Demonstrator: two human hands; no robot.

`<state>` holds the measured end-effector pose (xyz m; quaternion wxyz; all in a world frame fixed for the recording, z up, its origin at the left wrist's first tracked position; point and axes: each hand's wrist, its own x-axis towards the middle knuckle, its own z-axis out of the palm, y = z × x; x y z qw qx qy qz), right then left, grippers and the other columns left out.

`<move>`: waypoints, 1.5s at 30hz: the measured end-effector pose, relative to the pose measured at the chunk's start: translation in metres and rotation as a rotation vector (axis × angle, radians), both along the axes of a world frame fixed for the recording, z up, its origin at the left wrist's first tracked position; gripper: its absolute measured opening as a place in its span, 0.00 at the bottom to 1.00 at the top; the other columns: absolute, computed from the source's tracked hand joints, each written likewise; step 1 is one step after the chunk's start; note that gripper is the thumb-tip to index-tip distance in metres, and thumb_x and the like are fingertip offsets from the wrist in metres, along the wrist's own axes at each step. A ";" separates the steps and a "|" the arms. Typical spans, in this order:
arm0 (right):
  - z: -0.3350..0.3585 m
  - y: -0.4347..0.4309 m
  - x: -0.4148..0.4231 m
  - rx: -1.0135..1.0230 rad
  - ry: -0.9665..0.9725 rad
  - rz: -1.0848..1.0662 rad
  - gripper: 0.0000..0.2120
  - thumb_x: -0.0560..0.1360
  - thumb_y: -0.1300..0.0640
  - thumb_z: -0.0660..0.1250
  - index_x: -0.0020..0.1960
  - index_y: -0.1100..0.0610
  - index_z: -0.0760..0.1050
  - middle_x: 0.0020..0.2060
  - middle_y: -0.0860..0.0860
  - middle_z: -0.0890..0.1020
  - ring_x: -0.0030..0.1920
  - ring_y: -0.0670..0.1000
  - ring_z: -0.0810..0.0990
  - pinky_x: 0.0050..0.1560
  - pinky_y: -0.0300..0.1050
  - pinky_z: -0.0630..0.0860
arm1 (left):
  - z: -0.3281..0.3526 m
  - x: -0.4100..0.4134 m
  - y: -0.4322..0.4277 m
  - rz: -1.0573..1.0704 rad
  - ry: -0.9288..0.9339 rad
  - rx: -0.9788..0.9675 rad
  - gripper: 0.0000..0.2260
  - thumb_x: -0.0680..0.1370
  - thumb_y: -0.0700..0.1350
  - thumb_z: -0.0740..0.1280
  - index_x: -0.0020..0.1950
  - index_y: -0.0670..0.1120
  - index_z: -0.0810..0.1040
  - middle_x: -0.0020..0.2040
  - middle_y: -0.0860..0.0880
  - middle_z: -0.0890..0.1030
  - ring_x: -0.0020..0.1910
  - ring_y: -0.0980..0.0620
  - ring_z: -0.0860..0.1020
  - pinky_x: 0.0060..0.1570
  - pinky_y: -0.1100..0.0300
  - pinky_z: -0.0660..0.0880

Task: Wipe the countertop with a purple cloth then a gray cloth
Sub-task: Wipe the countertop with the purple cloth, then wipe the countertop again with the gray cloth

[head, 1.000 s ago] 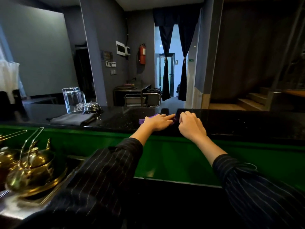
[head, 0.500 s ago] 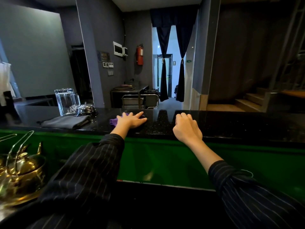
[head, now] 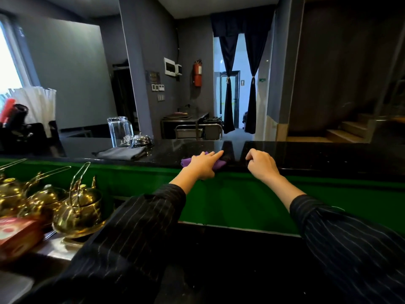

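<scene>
Countertop (head: 328,154) runs open to the rt, while 3 obstacles crowd its left: gray cloth (head: 121,152), glass jug (head: 120,131) & bell (head: 141,140).

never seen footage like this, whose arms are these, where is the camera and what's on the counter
No machine here: a person wears a camera on the head, so the picture looks forward and down at their own arms. The left hand presses a purple cloth flat on the black countertop. The right hand rests on its edge, fingers curled, holding nothing. Farther left are a folded gray cloth, a glass jug and a metal bell. Brass kettles stand lower down at the left.
</scene>
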<state>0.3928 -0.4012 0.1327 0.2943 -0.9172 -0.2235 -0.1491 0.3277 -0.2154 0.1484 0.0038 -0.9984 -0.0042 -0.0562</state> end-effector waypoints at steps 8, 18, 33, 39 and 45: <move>-0.040 0.027 -0.070 0.211 -0.187 0.192 0.21 0.71 0.66 0.66 0.62 0.59 0.70 0.60 0.55 0.74 0.63 0.55 0.70 0.56 0.42 0.69 | -0.016 -0.079 0.028 0.005 -0.294 -0.562 0.19 0.75 0.34 0.62 0.64 0.47 0.77 0.61 0.42 0.79 0.56 0.45 0.79 0.49 0.69 0.69; -0.073 0.149 -0.155 0.081 0.085 0.556 0.19 0.70 0.60 0.69 0.61 0.52 0.75 0.53 0.55 0.81 0.54 0.59 0.78 0.49 0.51 0.76 | -0.043 -0.187 0.098 0.237 -0.138 -0.396 0.10 0.73 0.38 0.67 0.54 0.40 0.80 0.50 0.40 0.82 0.51 0.43 0.79 0.50 0.54 0.75; -0.113 0.293 -0.247 0.296 0.259 0.663 0.13 0.69 0.74 0.61 0.50 0.62 0.72 0.44 0.56 0.79 0.47 0.55 0.78 0.41 0.46 0.72 | -0.113 -0.332 0.208 0.451 -0.471 -0.227 0.07 0.74 0.35 0.62 0.52 0.40 0.70 0.52 0.44 0.73 0.43 0.45 0.77 0.43 0.50 0.78; -0.157 0.270 -0.240 -0.204 0.085 0.916 0.16 0.68 0.72 0.64 0.55 0.61 0.74 0.57 0.57 0.75 0.57 0.58 0.76 0.57 0.49 0.73 | -0.158 -0.356 0.218 0.183 -0.121 -0.086 0.12 0.74 0.38 0.63 0.56 0.44 0.75 0.60 0.45 0.75 0.59 0.48 0.72 0.57 0.53 0.73; -0.151 0.261 -0.231 -0.286 0.045 0.951 0.12 0.70 0.69 0.64 0.51 0.57 0.76 0.57 0.53 0.76 0.56 0.54 0.76 0.55 0.52 0.75 | -0.136 -0.349 0.228 0.257 0.010 0.035 0.10 0.66 0.53 0.64 0.44 0.50 0.75 0.40 0.50 0.78 0.41 0.47 0.78 0.33 0.57 0.70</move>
